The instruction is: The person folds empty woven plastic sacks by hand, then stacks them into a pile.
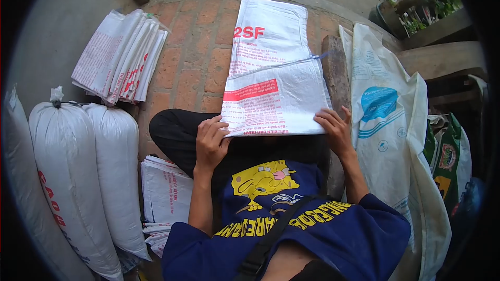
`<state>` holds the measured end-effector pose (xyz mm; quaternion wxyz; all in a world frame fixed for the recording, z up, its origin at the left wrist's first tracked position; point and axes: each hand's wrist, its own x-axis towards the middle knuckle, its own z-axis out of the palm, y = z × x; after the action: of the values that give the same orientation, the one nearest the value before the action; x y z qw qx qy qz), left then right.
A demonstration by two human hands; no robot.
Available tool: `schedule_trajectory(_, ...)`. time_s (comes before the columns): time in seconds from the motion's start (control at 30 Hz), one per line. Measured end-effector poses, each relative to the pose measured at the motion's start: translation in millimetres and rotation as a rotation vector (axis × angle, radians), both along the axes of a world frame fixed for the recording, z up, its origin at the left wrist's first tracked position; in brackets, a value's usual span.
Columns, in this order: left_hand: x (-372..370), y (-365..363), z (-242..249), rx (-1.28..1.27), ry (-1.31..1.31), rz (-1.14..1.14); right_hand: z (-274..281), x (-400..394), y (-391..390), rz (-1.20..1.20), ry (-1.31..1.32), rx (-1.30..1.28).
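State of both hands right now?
Left hand: closed on the folded sack's near left corner.
Right hand: holding its near right corner; thumb hidden.

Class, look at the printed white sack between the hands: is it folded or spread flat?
Partly folded: the near section of the sack lies doubled over the far one, its slanting edge crossing the print.

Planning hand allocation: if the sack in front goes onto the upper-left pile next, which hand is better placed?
Left, probably. The left hand is at the near left corner of the sack, on the side of the pile; the right hand would have to cross over.
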<state>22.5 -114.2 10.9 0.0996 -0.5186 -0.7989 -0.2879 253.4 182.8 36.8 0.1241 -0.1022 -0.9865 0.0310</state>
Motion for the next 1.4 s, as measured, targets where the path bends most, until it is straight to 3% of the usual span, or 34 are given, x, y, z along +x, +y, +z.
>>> schedule_trajectory(0.1,0.0,-2.8,30.9,0.479,-0.609,-0.040,36.8,-9.1,6.5,0.118,0.273,-0.474)
schedule_trajectory(0.13,-0.7,-9.2,32.8,0.646,-0.757,-0.125,46.6,-7.1,7.7,0.109,0.375,-0.764)
schedule_trajectory(0.2,-3.0,-9.2,48.7,0.846,-0.845,-0.326,75.4,-7.6,13.2,0.321,0.571,-1.034)
schedule_trajectory(0.27,-9.5,-5.9,59.1,0.696,-0.873,-0.377,76.5,-6.7,19.3,0.477,0.731,-1.253)
schedule_trajectory(0.3,-6.9,-3.7,72.2,0.422,-0.819,-0.253,73.8,-5.6,26.1,0.540,0.706,-1.316)
schedule_trajectory(0.33,-5.6,0.2,85.2,0.153,-0.750,-0.129,69.0,-8.0,31.6,0.541,0.708,-1.313)
schedule_trajectory(0.37,-15.4,1.7,66.9,0.081,-0.872,-0.199,63.1,-11.4,36.8,0.650,0.683,-1.345)
schedule_trajectory(0.4,-27.8,1.1,20.2,0.246,-0.676,-0.482,59.8,-12.9,38.8,0.758,0.659,-1.375)
schedule_trajectory(0.47,-26.7,2.7,17.1,0.173,-0.797,-0.558,71.2,-19.8,31.5,0.725,0.665,-1.305)
schedule_trajectory(0.53,-12.0,-5.1,16.7,0.222,-0.823,-0.428,72.6,-21.5,26.3,0.687,0.652,-1.251)
schedule_trajectory(0.6,-11.0,-9.8,16.0,0.362,-0.665,-0.446,63.7,-21.5,22.3,0.154,0.560,-1.166)
schedule_trajectory(0.73,-24.4,-21.2,2.4,0.506,-0.597,-0.491,21.5,-42.5,25.8,0.069,0.209,-1.096)
schedule_trajectory(0.8,-28.7,-26.7,4.1,0.548,-0.613,-0.518,7.8,-55.8,19.8,0.224,0.160,-0.701)
schedule_trajectory(0.83,-31.2,-29.2,2.8,0.574,-0.640,-0.528,5.3,-53.4,17.3,0.181,0.152,-0.448)
schedule_trajectory(0.87,-33.2,-28.6,-0.7,0.606,-0.672,-0.545,1.7,-54.5,19.3,0.171,0.155,-0.451)
schedule_trajectory(0.97,-32.9,-27.4,-11.5,0.652,-0.826,-0.616,-1.1,-58.6,28.5,0.381,0.270,-0.845)
schedule_trajectory(1.0,-27.5,-32.9,-12.2,0.654,-0.826,-0.611,-3.3,-57.3,27.8,0.384,0.267,-0.846)
schedule_trajectory(1.07,-8.8,-35.8,8.1,0.630,-1.234,-0.083,-17.3,-49.8,23.6,0.200,0.289,-1.341)
schedule_trajectory(1.1,-2.4,-29.2,10.9,0.573,-1.110,0.112,-33.5,-43.6,27.4,-0.143,0.260,-1.528)
schedule_trajectory(1.13,-4.4,-26.3,6.9,0.574,-1.111,0.118,-23.4,-46.9,24.3,-0.142,0.254,-1.530)
schedule_trajectory(1.2,-9.0,-21.9,-13.2,0.642,-1.294,0.385,10.1,-55.9,14.7,0.125,0.304,-1.198)
schedule_trajectory(1.27,-5.1,-37.4,-50.0,0.505,-1.264,0.399,11.3,-48.2,9.9,0.014,0.215,-1.296)
schedule_trajectory(1.33,10.5,-51.6,-84.9,0.398,-0.997,0.343,0.5,-36.2,10.0,-0.176,-0.022,-1.327)
schedule_trajectory(1.4,20.9,-53.7,-73.3,0.363,-0.958,0.310,-17.6,-30.7,8.5,-0.205,-0.004,-1.268)
